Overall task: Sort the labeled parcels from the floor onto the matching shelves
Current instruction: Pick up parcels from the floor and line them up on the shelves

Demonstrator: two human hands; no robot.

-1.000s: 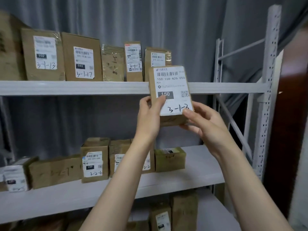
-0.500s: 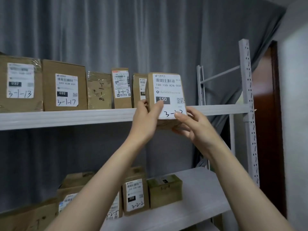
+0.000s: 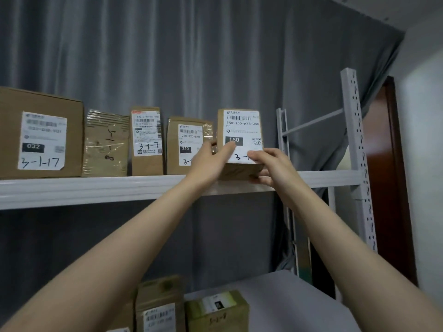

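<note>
The left hand (image 3: 211, 161) and right hand (image 3: 273, 164) grip the 150-150-A26-050 parcel (image 3: 242, 125), upright on the upper shelf (image 3: 96, 188) just right of the 220-220-C40 parcel (image 3: 184, 144); the 3-1-17 box (image 3: 40, 140) stands far left.

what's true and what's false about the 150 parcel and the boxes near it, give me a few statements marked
1. The 150 parcel is up at the front edge of the upper shelf. True.
2. Only one hand holds it. False: the left hand and the right hand both grip it.
3. The 3-1-17 parcel stands far to its left on the same shelf. True.
4. The 150 parcel lies flat with its label facing up. False: it is upright, with the label facing the camera.
5. The 220 parcel stands to its right. False: it is just to its left.
</note>
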